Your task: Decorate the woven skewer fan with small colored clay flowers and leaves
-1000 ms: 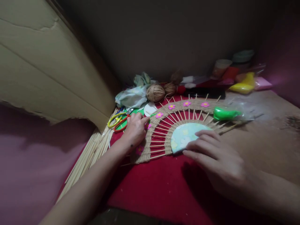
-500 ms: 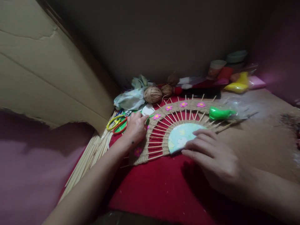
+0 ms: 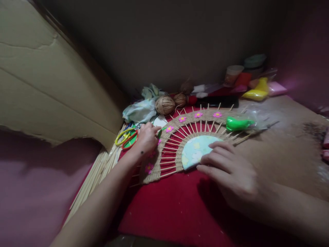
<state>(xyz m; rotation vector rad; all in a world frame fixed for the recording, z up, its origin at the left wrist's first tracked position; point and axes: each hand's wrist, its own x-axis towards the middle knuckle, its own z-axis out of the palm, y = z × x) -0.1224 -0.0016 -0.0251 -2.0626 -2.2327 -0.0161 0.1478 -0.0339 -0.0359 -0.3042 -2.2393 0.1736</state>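
A half-round woven twine fan (image 3: 205, 119) with bamboo spokes lies on a red felt mat (image 3: 174, 206). Several pink foam flowers (image 3: 198, 115) sit along its outer band. My left hand (image 3: 146, 139) rests at the fan's left rim, fingers curled together over a flower there; a small green bit shows at the fingertips. I cannot see whether they pinch anything. My right hand (image 3: 228, 171) lies flat with fingers spread on the pale blue half disc (image 3: 194, 151) at the fan's centre. A green clay packet (image 3: 238, 123) lies on the fan's right end.
Yellow and orange scissors (image 3: 125, 137) lie just left of my left hand, beside a bundle of bamboo sticks (image 3: 102, 168). Two twine balls (image 3: 164, 104), a pale cloth (image 3: 138, 111), a cup (image 3: 232, 73) and coloured clay packets (image 3: 254, 92) line the back wall. Cardboard (image 3: 51, 79) leans at left.
The view has drifted, so everything sits slightly further left. My left hand's fingers have curled in closer at the fan's rim. My right hand stays pressed on the half disc.
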